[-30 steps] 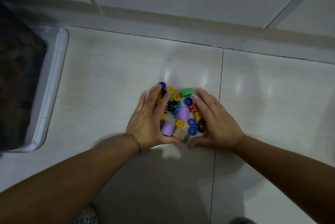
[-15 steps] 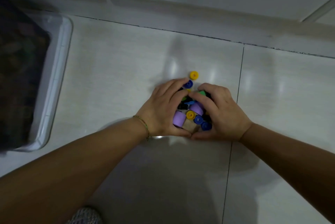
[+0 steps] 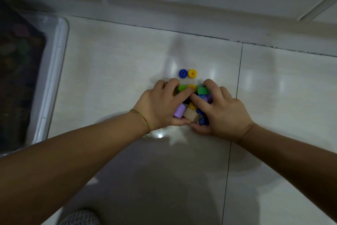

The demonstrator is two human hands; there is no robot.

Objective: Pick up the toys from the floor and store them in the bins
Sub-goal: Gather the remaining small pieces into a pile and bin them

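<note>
Toys (image 3: 191, 105), a small heap of bright pieces with a lilac cylinder (image 3: 179, 110), a tan wooden block (image 3: 191, 115) and a green block (image 3: 202, 90), lie well right of the bin (image 3: 52, 71), the left hand (image 3: 160, 104) and right hand (image 3: 224, 113) curled round them, gripping, while a blue ring (image 3: 182, 73) and a yellow ring (image 3: 192, 73) sit loose just beyond.

Person; two arms enter from the near edge, one at the left and one at the right. Left hand (image 3: 158, 104) and right hand (image 3: 224, 113) bare; both forearms bare along their whole visible length. Left wrist carries one thin bangle (image 3: 144, 121); gold-coloured wire, a single narrow strand; a small loose end hangs from it on the near side. Near edge, left of centre: a rounded patch of grey knitted fabric (image 3: 80, 217); coarse, speckled weave; whether footwear or clothing cannot be told.
</note>
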